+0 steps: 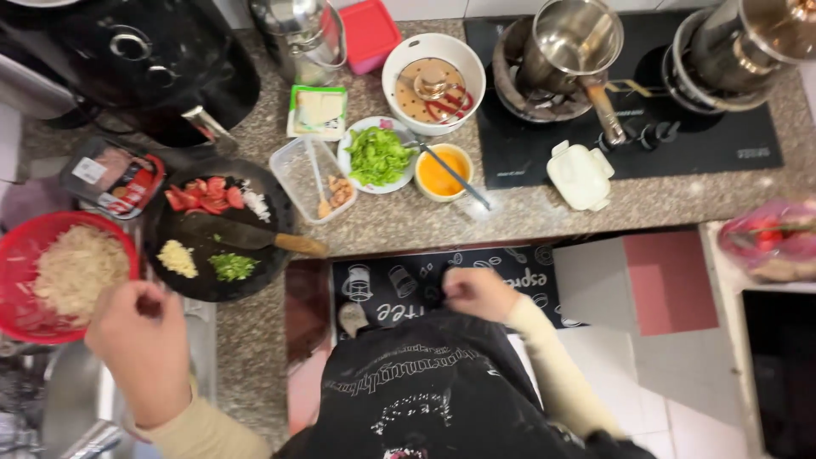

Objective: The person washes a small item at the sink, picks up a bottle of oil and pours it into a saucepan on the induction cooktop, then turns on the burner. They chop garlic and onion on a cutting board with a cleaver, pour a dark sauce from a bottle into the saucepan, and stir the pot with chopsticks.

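Note:
My left hand (143, 347) hovers over the counter edge, just right of a red colander (25, 255) full of pale noodles; its fingers look curled, and nothing shows in them. My right hand (478, 293) is closed on the top of my black apron (425, 382) at my waist. Beside the colander lies a round black board (255, 272) with chopped tomato, onion, garlic and green chilli, and a knife (246, 236) with a wooden handle rests across it.
On the speckled counter stand a clear container (297, 174), a plate of greens (378, 155), a small bowl of beaten egg (442, 174) with a utensil, a white bowl (433, 81), a meat pack (110, 177). A steel pot (574, 38) sits on the black hob.

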